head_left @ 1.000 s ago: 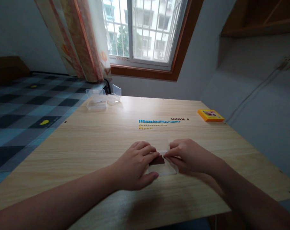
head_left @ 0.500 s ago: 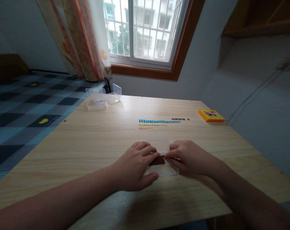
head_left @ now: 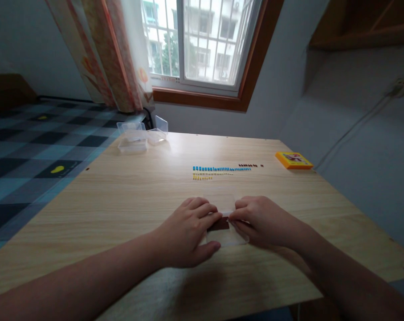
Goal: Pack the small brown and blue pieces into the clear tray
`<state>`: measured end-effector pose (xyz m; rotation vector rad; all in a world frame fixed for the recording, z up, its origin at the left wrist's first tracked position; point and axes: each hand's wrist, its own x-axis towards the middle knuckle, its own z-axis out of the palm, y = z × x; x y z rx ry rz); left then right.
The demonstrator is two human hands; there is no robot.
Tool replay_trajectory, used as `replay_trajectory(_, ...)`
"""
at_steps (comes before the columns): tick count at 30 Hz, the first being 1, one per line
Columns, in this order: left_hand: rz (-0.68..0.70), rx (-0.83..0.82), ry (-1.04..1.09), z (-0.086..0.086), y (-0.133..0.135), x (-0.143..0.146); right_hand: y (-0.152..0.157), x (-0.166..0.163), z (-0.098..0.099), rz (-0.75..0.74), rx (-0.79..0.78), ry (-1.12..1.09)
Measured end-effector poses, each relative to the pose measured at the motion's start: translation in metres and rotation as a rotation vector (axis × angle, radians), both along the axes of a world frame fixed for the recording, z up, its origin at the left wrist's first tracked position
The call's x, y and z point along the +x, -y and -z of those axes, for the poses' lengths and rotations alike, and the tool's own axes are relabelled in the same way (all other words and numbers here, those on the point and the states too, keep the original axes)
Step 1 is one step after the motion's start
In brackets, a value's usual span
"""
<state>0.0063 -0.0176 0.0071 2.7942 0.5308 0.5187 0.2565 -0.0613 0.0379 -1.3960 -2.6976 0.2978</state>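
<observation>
A clear plastic box (head_left: 237, 239) lies near the table's front, its lid side (head_left: 225, 203) faint behind it. Inside it a flat dark brown plate (head_left: 218, 224) shows between my hands. My left hand (head_left: 191, 234) is closed around the box's left side, fingers over the plate's far edge and thumb at the near side. My right hand (head_left: 255, 218) is pinched at the plate's right end, where a tiny light spot shows. What its fingertips hold is too small to make out.
Beyond my hands lie rows of small blue pieces (head_left: 218, 169), yellow pieces (head_left: 202, 178) and dark brown pieces (head_left: 248, 165). A yellow-orange box (head_left: 293, 160) sits at the right edge. Clear plastic containers (head_left: 132, 145) stand at the far left corner of the wooden table (head_left: 88, 209).
Both hands stay in nearly the same place on the box and brown plate. The whole view has shifted very slightly.
</observation>
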Motion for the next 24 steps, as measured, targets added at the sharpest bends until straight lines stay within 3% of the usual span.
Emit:
replay_trajectory(12,0.001,-0.009,-0.016,-0.002,-0.001,0.0,-0.002,0.002,-0.002,-0.046,0.033,-0.046)
replay_trajectory(16,0.002,0.001,-0.016,-0.002,-0.001,0.0,-0.013,0.017,-0.002,-0.054,0.229,-0.263)
replay_trajectory(20,0.007,0.004,-0.003,-0.002,-0.001,0.0,-0.039,0.046,0.007,0.145,0.575,-0.47)
replay_trajectory(24,0.016,-0.003,0.017,-0.002,-0.001,-0.001,-0.072,0.072,0.034,0.426,0.666,-0.495)
